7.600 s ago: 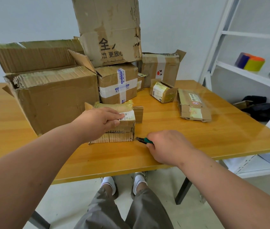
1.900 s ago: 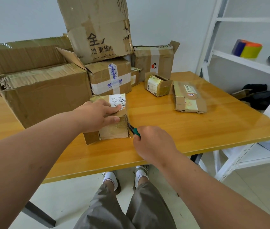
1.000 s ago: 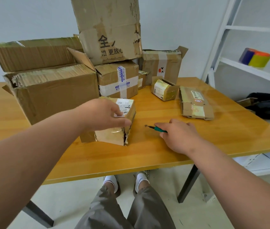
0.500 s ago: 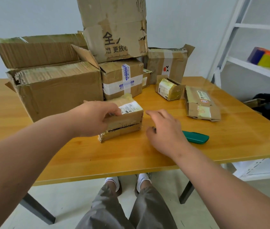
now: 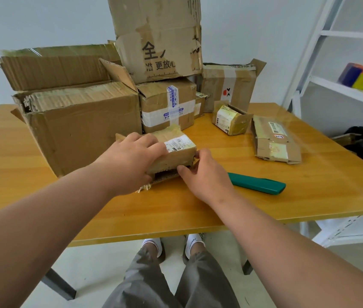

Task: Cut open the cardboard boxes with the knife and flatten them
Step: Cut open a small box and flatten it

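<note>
A small cardboard box (image 5: 176, 152) with a white label lies on the wooden table (image 5: 198, 205), its near side cut open along a slit. My left hand (image 5: 131, 158) grips the box from above and the left. My right hand (image 5: 202, 172) holds the box's right front corner, thumb at the slit and fingers on its right end. The green knife (image 5: 257, 186) lies flat on the table just right of my right hand, with no hand on it.
A large open box (image 5: 80, 123) stands left of the small one. A taped box (image 5: 167, 105) behind it carries a tall box (image 5: 158, 36). More small boxes (image 5: 231, 118) and a flattened box (image 5: 273, 141) lie right. A white shelf unit (image 5: 342, 85) stands beyond the table's right edge.
My right hand has let go of the knife, which now lies on the table, and has moved left onto the small box. My left hand still holds the box, now turned.
</note>
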